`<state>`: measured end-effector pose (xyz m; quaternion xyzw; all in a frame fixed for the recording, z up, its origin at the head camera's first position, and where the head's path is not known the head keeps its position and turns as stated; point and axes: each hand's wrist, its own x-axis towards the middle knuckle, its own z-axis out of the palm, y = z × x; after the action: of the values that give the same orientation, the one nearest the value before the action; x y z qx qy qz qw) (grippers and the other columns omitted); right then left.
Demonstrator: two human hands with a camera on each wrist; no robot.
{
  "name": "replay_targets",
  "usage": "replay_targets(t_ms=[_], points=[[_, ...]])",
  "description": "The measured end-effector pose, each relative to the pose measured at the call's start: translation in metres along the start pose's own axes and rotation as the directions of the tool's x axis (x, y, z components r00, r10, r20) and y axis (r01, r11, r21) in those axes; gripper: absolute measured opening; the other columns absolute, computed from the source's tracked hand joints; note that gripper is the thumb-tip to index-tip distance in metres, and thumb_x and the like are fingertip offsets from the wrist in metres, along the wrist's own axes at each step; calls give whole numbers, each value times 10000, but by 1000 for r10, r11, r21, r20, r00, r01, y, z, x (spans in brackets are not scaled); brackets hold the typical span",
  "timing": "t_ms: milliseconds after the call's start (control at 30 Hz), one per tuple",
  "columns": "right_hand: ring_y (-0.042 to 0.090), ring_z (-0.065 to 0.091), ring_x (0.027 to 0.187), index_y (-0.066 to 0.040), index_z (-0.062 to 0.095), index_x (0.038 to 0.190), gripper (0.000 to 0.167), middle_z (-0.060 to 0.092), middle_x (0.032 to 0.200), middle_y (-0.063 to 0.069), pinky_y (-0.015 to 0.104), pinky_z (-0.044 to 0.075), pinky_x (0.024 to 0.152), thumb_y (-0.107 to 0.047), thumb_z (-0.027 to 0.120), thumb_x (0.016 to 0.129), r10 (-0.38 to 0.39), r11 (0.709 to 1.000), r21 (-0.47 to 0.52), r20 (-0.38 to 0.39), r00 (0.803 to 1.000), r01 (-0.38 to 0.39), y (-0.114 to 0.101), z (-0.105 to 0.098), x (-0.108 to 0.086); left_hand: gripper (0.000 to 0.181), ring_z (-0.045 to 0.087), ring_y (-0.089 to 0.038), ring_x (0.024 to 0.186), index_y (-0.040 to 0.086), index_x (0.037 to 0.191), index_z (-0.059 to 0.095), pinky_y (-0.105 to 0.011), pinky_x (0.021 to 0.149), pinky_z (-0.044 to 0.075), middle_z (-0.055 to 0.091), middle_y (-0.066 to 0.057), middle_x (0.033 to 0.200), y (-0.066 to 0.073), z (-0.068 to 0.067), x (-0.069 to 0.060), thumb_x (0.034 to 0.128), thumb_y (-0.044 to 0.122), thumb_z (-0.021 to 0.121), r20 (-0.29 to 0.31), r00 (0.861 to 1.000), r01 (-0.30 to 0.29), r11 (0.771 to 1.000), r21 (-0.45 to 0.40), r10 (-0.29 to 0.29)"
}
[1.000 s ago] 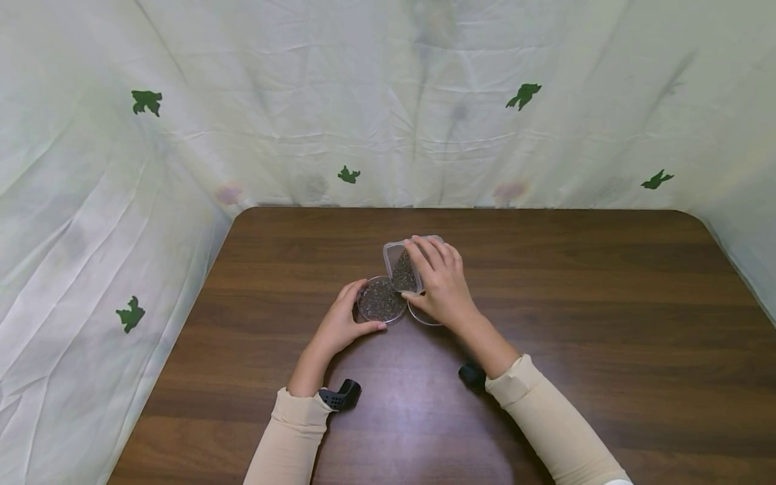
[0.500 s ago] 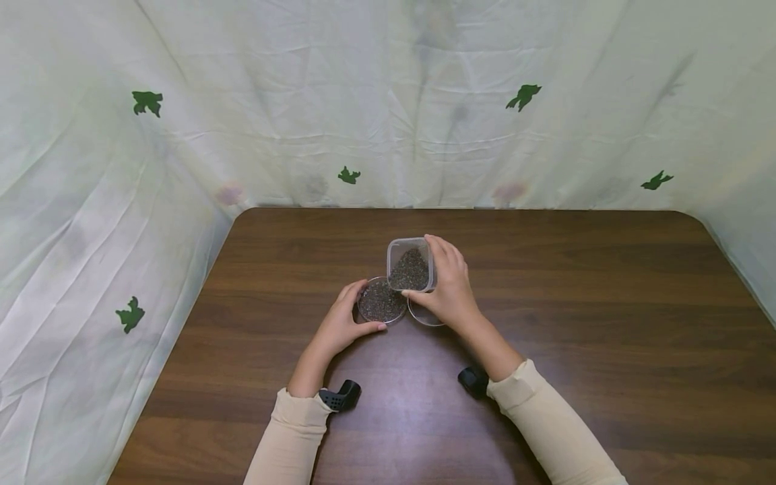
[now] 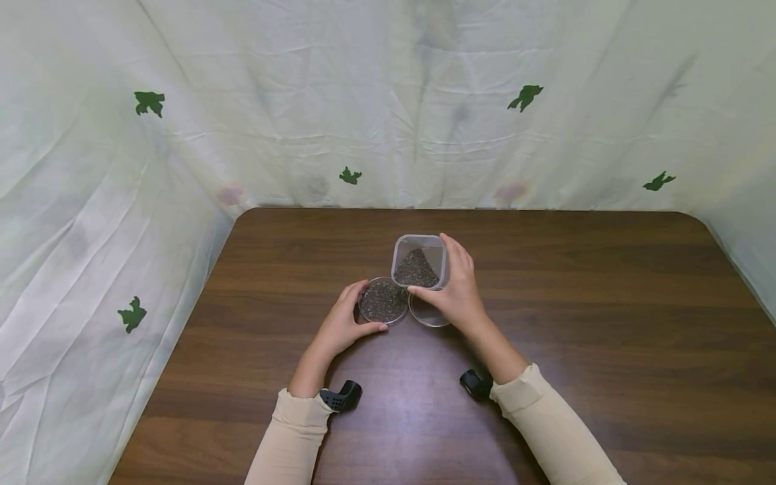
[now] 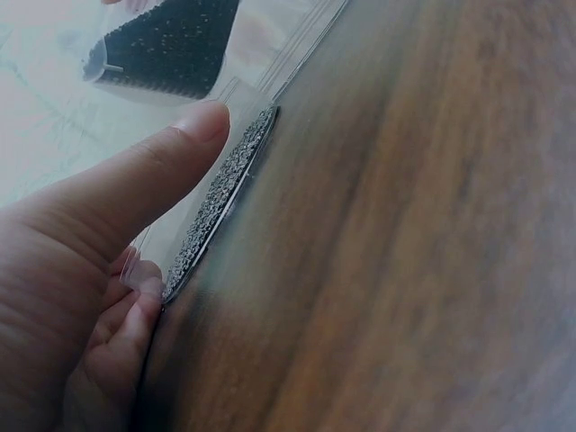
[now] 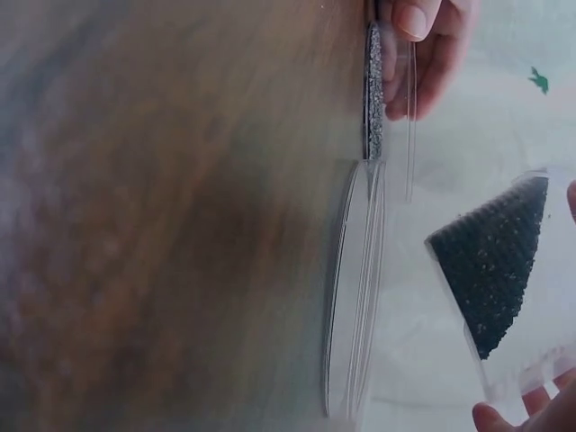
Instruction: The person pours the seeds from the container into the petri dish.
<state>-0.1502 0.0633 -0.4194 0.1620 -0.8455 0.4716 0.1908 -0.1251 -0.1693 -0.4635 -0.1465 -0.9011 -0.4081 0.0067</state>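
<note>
A round clear dish [image 3: 383, 301] of dark grains stands on the table, and the left hand [image 3: 341, 325] grips its rim between thumb and fingers. In the left wrist view the grains [image 4: 220, 200] form a layer inside the dish. The right hand [image 3: 456, 289] holds a square clear tub [image 3: 418, 263] above and behind the dishes, tilted, with a heap of dark grains inside. Beneath the right hand is a second round clear dish [image 3: 429, 315], which looks bare; in the right wrist view this dish [image 5: 353, 297] stands beside the filled one [image 5: 374, 99].
The brown wooden table [image 3: 606, 303] spreads around both hands. Pale cloth [image 3: 291, 101] with green patches hangs behind the table and at its sides. Each wrist wears a black device, one on the left [image 3: 342, 396] and one on the right [image 3: 475, 384].
The right hand has moved slightly right and tipped the tub back toward level, so more of its opening and grains show. The left hand and both dishes have stayed in place.
</note>
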Motion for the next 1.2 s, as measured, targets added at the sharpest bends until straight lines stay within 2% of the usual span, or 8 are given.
replay_targets(t_ms=[133, 300, 633, 800, 967, 1033, 1200], points=[[262, 293, 1218, -147, 304, 1391, 1004, 333, 1370, 84, 468, 303, 945, -301, 854, 567, 56, 998, 36, -13, 998, -56, 0, -2, -1, 907, 360, -262, 1213, 7, 1346, 346, -407, 994, 289, 370, -167, 1326, 1, 0, 0, 635, 320, 814, 2, 1000, 16, 1000, 4, -16], [244, 347, 1169, -160, 318, 1383, 986, 359, 1347, 66, 459, 335, 910, -294, 854, 567, 90, 992, 91, -35, 995, -87, 1, -5, -2, 915, 366, -263, 1208, 4, 1343, 349, -407, 994, 290, 375, -170, 1322, 2, 0, 0, 622, 311, 822, -2, 1000, 12, 1000, -1, -12], [247, 441, 1096, -72, 325, 1365, 971, 406, 1286, 89, 362, 382, 905, -257, 855, 574, 117, 971, 220, -86, 989, -95, 5, -10, -4, 932, 364, -269, 1210, -8, 1343, 345, -409, 996, 286, 375, -177, 1320, 1, 0, 0, 614, 318, 825, -8, 1000, -2, 1000, 6, 2], [316, 467, 1065, -8, 330, 1345, 940, 424, 1265, 153, 420, 421, 844, -158, 854, 579, 120, 956, 281, -104, 987, -87, 4, -15, -4, 927, 361, -273, 1213, -8, 1343, 345, -419, 993, 288, 373, -179, 1322, 2, -1, 0, 618, 319, 823, -5, 1000, -3, 1000, 3, 3], [389, 457, 1053, 62, 329, 1317, 867, 424, 1246, 243, 500, 420, 808, 2, 811, 599, 118, 943, 325, -126, 985, -71, -15, -26, -6, 921, 355, -271, 1219, -8, 1344, 341, -415, 996, 285, 368, -175, 1327, 1, -1, 0, 627, 319, 818, 1, 1000, 2, 1000, 11, -2], [394, 448, 1065, 72, 325, 1314, 846, 422, 1247, 251, 502, 416, 816, 28, 792, 610, 128, 939, 336, -127, 984, -79, -22, -30, -7, 920, 354, -270, 1219, -8, 1344, 341, -414, 996, 286, 366, -175, 1329, 1, -1, 0, 629, 321, 817, 4, 1000, 6, 1000, 13, -6], [385, 431, 1102, 69, 312, 1321, 828, 413, 1267, 244, 512, 410, 817, 46, 770, 631, 142, 926, 367, -122, 982, -88, -22, -36, -8, 923, 354, -275, 1219, -9, 1343, 342, -419, 994, 287, 365, -179, 1328, 1, -1, 0, 626, 320, 819, 6, 1000, 5, 1000, 10, -5]])
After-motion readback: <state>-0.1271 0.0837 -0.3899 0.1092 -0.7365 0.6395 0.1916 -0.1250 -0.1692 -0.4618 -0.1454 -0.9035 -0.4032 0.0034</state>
